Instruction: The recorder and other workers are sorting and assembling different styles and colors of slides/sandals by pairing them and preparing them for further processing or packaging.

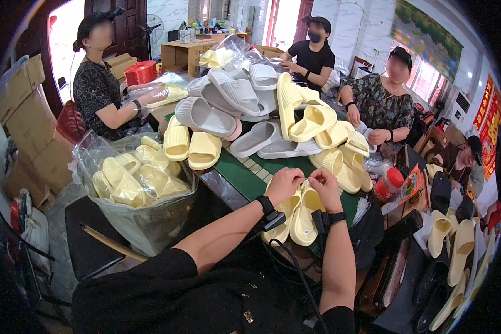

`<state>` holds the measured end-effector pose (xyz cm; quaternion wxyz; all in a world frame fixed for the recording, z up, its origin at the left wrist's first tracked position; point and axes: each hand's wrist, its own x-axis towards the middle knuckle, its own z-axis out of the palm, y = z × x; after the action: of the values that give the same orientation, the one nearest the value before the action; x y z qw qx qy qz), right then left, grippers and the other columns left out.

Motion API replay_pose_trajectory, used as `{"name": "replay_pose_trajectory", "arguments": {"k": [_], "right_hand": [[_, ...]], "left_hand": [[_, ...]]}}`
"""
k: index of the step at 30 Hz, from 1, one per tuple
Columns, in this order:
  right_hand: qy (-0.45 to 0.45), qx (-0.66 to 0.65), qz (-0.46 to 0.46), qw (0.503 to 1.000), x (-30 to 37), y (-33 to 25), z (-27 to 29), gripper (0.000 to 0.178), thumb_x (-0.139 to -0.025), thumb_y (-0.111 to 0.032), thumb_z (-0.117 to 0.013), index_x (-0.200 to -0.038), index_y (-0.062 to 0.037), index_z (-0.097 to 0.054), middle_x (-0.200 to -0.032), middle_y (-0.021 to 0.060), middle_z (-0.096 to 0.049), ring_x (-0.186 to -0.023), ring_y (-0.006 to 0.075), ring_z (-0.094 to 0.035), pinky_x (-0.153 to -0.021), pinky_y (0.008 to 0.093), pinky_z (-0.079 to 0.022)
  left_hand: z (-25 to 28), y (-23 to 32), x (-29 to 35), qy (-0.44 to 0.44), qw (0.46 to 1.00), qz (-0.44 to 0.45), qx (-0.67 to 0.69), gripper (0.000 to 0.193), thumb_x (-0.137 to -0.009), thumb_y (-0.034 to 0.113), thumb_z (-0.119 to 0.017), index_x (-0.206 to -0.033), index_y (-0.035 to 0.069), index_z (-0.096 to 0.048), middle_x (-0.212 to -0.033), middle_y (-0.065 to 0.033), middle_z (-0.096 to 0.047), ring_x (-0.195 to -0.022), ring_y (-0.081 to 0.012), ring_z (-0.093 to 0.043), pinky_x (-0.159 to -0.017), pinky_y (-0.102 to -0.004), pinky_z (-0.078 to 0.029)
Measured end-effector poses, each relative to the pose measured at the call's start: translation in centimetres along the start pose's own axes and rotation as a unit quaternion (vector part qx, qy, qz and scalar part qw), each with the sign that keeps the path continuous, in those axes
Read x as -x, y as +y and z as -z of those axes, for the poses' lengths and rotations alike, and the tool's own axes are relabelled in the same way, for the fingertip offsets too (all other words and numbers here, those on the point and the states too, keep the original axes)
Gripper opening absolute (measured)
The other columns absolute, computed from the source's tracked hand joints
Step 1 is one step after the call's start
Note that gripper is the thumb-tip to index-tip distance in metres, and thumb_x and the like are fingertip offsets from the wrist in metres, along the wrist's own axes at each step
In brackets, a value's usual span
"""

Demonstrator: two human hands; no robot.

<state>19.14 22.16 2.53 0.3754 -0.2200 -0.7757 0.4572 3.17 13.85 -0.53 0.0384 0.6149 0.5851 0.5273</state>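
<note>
Above a pair of pale yellow slide slippers (304,222) on the table's near edge, my left hand (284,186) and my right hand (325,188) come close together. Both have their fingertips pinched; anything between them is too small to make out. The slippers lie side by side under my wrists, partly covered by my hands and the dark bands I wear. Just beyond my hands rises a heap of grey slippers (209,117) and more yellow slippers (313,123). A separate yellow pair (204,150) rests on the heap's left side.
A large sack (156,220) of bagged yellow slippers stands left of the table. To the right are a red-lidded jar (389,182) and a rack of slippers (461,253). Several people work around the table; a red roll of twine (141,74) sits far left. A black cable hangs by my right arm.
</note>
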Motion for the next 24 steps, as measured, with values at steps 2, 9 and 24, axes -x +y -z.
{"name": "replay_pose_trajectory", "arguments": {"k": [2, 9, 24], "right_hand": [[-0.003, 0.000, -0.005, 1.000, 0.00, -0.22, -0.04, 0.007, -0.087, -0.001, -0.068, -0.089, -0.0017, -0.062, -0.080, -0.0018, -0.061, -0.072, 0.0064, -0.054, -0.066, 0.0232, -0.047], [-0.018, 0.015, 0.009, 1.000, -0.11, 0.04, 0.16, 0.007, -0.087, -0.001, -0.069, -0.090, -0.0023, -0.062, -0.079, -0.0016, -0.061, -0.073, 0.0065, -0.055, -0.068, 0.0230, -0.045], [-0.010, 0.017, 0.008, 1.000, -0.04, 0.55, -0.13, 0.011, -0.087, -0.003, -0.071, -0.092, -0.0019, -0.062, -0.081, -0.0009, -0.061, -0.075, 0.0077, -0.056, -0.069, 0.0240, -0.047]], "left_hand": [[0.04, -0.02, 0.01, 0.000, 1.000, 0.002, -0.002, 0.008, -0.086, 0.015, -0.067, -0.087, 0.007, -0.067, -0.080, -0.0123, -0.067, -0.083, -0.0348, -0.062, -0.073, -0.0465, -0.050], [-0.16, -0.10, -0.19, -0.001, 1.000, 0.003, -0.010, 0.009, -0.087, 0.016, -0.066, -0.087, 0.007, -0.067, -0.080, -0.0118, -0.068, -0.082, -0.0349, -0.062, -0.073, -0.0461, -0.050], [-0.01, -0.05, 0.17, 0.024, 0.999, -0.022, 0.014, 0.007, -0.084, 0.010, -0.070, -0.089, 0.005, -0.068, -0.078, -0.0119, -0.067, -0.074, -0.0313, -0.061, -0.066, -0.0413, -0.049]]}}
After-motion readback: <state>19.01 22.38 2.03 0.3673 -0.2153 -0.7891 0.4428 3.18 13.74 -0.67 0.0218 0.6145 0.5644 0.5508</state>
